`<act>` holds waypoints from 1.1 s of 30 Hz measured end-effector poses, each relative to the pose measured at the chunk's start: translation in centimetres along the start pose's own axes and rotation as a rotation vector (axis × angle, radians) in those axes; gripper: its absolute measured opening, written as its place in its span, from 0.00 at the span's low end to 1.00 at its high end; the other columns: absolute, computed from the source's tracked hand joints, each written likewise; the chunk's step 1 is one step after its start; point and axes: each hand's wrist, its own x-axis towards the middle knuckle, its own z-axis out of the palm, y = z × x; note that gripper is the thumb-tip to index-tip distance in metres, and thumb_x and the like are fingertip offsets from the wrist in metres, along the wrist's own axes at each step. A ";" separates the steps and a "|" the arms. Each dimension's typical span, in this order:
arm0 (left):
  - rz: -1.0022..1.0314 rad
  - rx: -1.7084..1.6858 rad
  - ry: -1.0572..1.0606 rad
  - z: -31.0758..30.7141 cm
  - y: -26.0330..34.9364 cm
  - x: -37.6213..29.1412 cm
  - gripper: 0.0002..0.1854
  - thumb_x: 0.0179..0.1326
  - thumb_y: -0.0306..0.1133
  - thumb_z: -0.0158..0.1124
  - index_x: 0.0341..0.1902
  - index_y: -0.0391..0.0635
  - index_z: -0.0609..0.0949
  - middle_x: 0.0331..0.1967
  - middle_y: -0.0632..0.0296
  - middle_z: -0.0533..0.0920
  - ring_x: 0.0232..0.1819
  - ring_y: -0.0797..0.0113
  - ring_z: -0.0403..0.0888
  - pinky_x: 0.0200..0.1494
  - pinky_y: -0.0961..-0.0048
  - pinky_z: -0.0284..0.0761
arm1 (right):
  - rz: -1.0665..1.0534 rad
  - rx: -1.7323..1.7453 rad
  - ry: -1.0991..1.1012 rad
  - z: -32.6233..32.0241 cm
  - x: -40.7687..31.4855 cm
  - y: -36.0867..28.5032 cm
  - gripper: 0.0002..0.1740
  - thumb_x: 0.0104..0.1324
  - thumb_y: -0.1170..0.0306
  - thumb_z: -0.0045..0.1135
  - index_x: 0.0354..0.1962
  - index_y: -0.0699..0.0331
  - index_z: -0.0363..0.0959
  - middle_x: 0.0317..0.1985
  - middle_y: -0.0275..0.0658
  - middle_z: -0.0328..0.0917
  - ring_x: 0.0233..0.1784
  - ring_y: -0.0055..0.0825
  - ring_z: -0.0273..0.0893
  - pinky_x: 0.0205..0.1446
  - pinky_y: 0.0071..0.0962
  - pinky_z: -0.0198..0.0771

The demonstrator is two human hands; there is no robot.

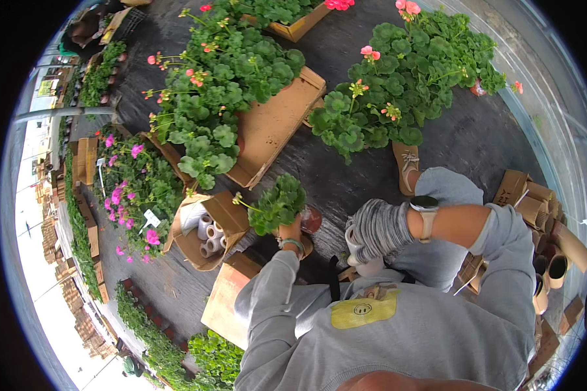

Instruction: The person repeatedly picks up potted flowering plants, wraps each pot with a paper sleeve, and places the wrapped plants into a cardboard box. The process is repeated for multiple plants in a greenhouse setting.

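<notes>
My left hand [289,230], bare with bracelets at the wrist, is closed about the lower part of a small leafy geranium [280,203]. A reddish pot [311,219] shows just right of the fingers, tilted. My right hand [375,234], in a grey striped knitted glove, grips a white roll [353,237] in front of my knee. Its fingertips are partly hidden. Left of the geranium, an open cardboard box [191,256] holds several white rolls [213,234].
Ahead are a cardboard tray [274,122] beside pink-flowered geraniums [225,97] and more geraniums [396,83]. Magenta-flowered plants [137,195] stand left. A cardboard box [230,298] lies by my left leg; cardboard pieces and tubes [557,269] are piled right. Another person [85,32] is far left.
</notes>
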 end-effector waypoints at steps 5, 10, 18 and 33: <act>0.165 0.072 -0.260 7.2 2.3 3.3 0.20 0.49 0.37 0.59 0.47 0.42 0.74 0.48 0.51 0.74 0.49 0.51 0.70 0.50 0.63 0.65 | 0.028 0.101 0.010 -1.4 -1.2 1.6 0.25 0.53 0.47 0.49 0.20 0.63 0.70 0.22 0.42 0.71 0.27 0.40 0.71 0.30 0.34 0.65; 0.518 0.195 -0.276 11.8 6.3 11.6 0.18 0.49 0.35 0.59 0.46 0.44 0.75 0.48 0.51 0.73 0.49 0.51 0.70 0.49 0.64 0.66 | 0.107 0.175 0.126 -2.7 -1.3 3.3 0.29 0.55 0.45 0.46 0.14 0.64 0.69 0.15 0.44 0.68 0.19 0.39 0.68 0.25 0.36 0.63; 0.529 0.387 0.363 -2.5 7.0 21.8 0.13 0.47 0.30 0.54 0.40 0.45 0.73 0.35 0.56 0.74 0.39 0.54 0.71 0.39 0.59 0.67 | 0.252 0.234 0.163 -5.9 0.2 4.6 0.27 0.52 0.46 0.52 0.24 0.66 0.74 0.24 0.45 0.73 0.27 0.38 0.74 0.31 0.31 0.69; -0.079 -0.115 0.573 -8.2 3.9 20.0 0.13 0.57 0.39 0.54 0.38 0.41 0.73 0.28 0.48 0.78 0.31 0.48 0.76 0.33 0.59 0.70 | 0.279 0.115 0.153 -4.8 3.7 4.6 0.26 0.53 0.49 0.50 0.28 0.68 0.74 0.24 0.45 0.73 0.27 0.39 0.72 0.31 0.34 0.66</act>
